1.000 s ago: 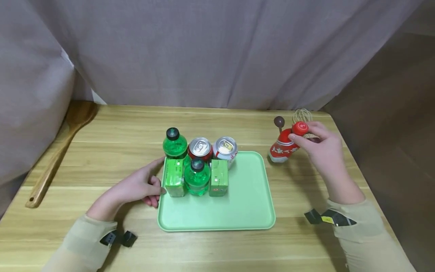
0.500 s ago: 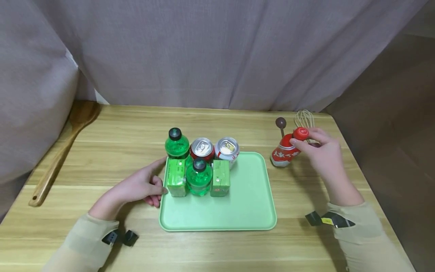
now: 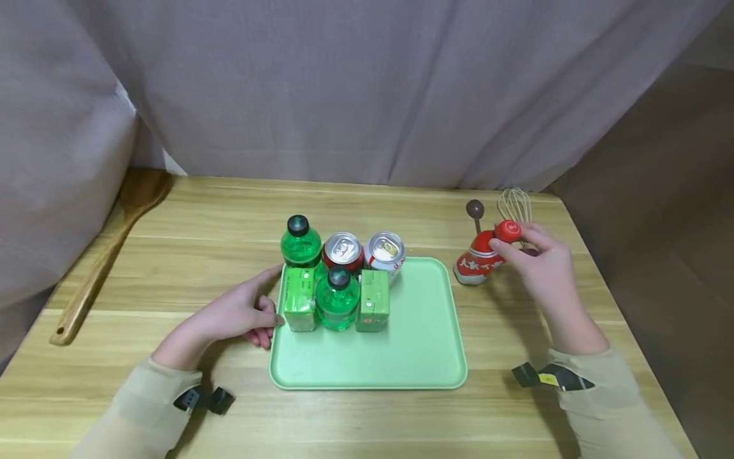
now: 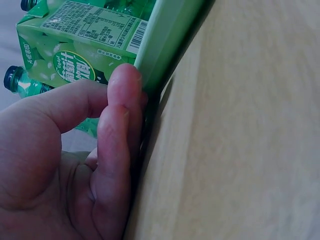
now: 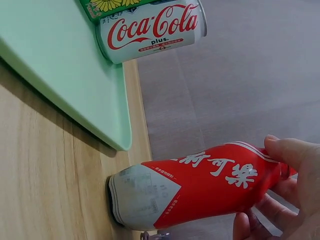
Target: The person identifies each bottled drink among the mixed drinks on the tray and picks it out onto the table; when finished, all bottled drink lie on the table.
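My right hand (image 3: 541,264) holds a red cola bottle (image 5: 205,187) by its neck, under the red cap, to the right of the tray. The bottle leans slightly; whether its base touches the table I cannot tell. At the left rim of the pale green tray (image 3: 367,366), my left hand (image 3: 235,312) rests its thumb and fingertips against the edge. On the tray's left part stand two green bottles (image 3: 337,303), two green juice boxes (image 3: 373,303), a red can (image 3: 343,250) and a white Coca-Cola can (image 5: 152,30).
A wooden spatula (image 3: 106,255) lies along the table's left side. Behind the right hand are a whisk (image 3: 515,204) and a small brown spoon (image 3: 475,209). Grey cloth (image 3: 355,89) hangs at the back of the wooden table (image 3: 367,424).
My right hand has brought the red bottle slightly lower and closer to me. My left hand stays at the tray's edge. The whole view has shifted a little.
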`<state>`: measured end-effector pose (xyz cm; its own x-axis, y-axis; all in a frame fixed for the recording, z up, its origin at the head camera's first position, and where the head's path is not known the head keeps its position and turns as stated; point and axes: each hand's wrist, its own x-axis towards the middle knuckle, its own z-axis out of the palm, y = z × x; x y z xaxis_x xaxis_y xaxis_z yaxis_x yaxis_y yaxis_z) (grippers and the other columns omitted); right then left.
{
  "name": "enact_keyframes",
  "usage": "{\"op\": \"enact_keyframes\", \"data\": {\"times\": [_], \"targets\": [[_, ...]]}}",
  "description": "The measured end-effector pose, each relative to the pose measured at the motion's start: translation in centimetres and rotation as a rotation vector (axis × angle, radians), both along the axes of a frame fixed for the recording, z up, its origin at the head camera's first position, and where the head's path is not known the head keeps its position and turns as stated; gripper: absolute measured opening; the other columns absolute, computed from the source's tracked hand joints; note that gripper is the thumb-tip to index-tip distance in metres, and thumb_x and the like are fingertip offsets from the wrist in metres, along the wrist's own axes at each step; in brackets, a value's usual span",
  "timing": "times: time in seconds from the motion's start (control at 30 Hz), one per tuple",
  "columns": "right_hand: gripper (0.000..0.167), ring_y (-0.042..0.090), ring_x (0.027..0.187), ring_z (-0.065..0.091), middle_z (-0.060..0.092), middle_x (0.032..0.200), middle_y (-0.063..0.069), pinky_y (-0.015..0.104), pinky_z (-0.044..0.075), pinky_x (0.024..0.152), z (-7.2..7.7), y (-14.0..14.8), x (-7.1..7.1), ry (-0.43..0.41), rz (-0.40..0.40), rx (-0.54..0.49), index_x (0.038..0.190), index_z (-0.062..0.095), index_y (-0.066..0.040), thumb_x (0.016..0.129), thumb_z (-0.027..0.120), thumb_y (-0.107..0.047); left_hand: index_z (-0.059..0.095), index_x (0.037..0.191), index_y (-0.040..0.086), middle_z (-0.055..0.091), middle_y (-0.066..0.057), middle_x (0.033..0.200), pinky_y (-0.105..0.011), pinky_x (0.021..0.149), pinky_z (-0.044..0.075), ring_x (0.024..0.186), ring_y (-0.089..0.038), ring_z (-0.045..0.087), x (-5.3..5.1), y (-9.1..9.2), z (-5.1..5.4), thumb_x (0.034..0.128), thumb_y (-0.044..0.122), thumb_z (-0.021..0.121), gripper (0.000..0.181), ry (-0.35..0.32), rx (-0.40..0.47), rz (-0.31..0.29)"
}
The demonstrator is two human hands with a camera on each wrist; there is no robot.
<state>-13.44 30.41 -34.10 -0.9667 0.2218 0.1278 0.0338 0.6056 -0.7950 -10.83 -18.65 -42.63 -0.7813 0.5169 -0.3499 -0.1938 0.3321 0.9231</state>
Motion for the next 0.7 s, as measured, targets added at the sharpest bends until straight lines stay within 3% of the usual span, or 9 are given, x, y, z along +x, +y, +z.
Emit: {"op": "enact_keyframes", "data": {"times": [0.27,0.43,0.53,0.7], "targets": [[0.051,0.002,0.106,0.058,0.062,0.122,-0.011,0.008,0.048,0.083,0.2,0.1,0.3,-0.014,0.028,0.060,0.135,0.069,-0.011,0.094,0.075,-0.039,-0.005,0.167,0.017,0.066,-0.016,0.076,-0.041,0.052,0.062,0.060,-0.031,0.071,-0.1,0.1,0.1,0.0911,-0.001,0.070,0.108,-0.006,-0.009,0.004],[0.059,0.002,0.101,0.058,0.058,0.128,-0.003,0.008,0.048,0.081,0.4,-0.2,0.5,-0.016,0.026,0.061,0.145,0.060,-0.011,0.095,0.075,-0.037,-0.004,0.167,0.017,0.066,-0.016,0.076,-0.041,0.052,0.063,0.060,-0.031,0.071,-0.1,0.1,0.1,0.0915,0.000,0.070,0.108,-0.001,-0.012,0.004],[0.059,0.003,0.107,0.055,0.058,0.131,-0.003,0.012,0.048,0.086,0.9,-0.8,0.8,0.057,0.014,0.020,0.148,0.056,-0.012,0.095,0.076,-0.028,-0.005,0.167,0.017,0.066,-0.016,0.075,-0.041,0.053,0.063,0.060,-0.031,0.071,-0.1,0.1,0.1,0.0917,0.000,0.070,0.108,-0.007,-0.012,0.009],[0.051,0.010,0.118,0.053,0.061,0.124,-0.011,0.017,0.047,0.093,2.1,-1.9,1.2,0.270,0.009,-0.042,0.142,0.061,-0.011,0.093,0.075,-0.011,-0.005,0.167,0.017,0.066,-0.016,0.076,-0.042,0.053,0.063,0.061,-0.031,0.071,0.0,0.2,0.0,0.0916,-0.001,0.070,0.108,-0.007,-0.004,0.015]]}}
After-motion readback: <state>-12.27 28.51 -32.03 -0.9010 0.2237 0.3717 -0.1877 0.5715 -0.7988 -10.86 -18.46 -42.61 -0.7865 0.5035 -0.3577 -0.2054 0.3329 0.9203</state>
